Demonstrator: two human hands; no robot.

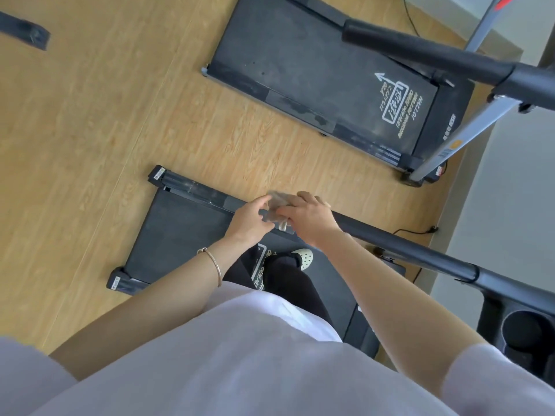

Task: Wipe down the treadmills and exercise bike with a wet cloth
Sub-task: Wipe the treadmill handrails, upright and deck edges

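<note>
I stand on the near treadmill (180, 232), looking down at its black belt. A long black handrail (405, 247) runs from its console toward my hands. A small grey cloth (277, 210) is bunched over the end of that rail. My right hand (309, 219) grips the cloth from the right, fingers curled over it. My left hand (250, 219) pinches the cloth's left side. A second treadmill (315, 76) lies beyond, with white lettering on its belt and its own black handrail (420, 49).
Wooden floor (120, 115) surrounds both machines. My foot in a white perforated shoe (304, 258) stands on the near belt. A black cup holder (525, 328) sits in the console at right. A dark bar (27, 30) lies at top left. A cable (417, 231) runs along the right wall.
</note>
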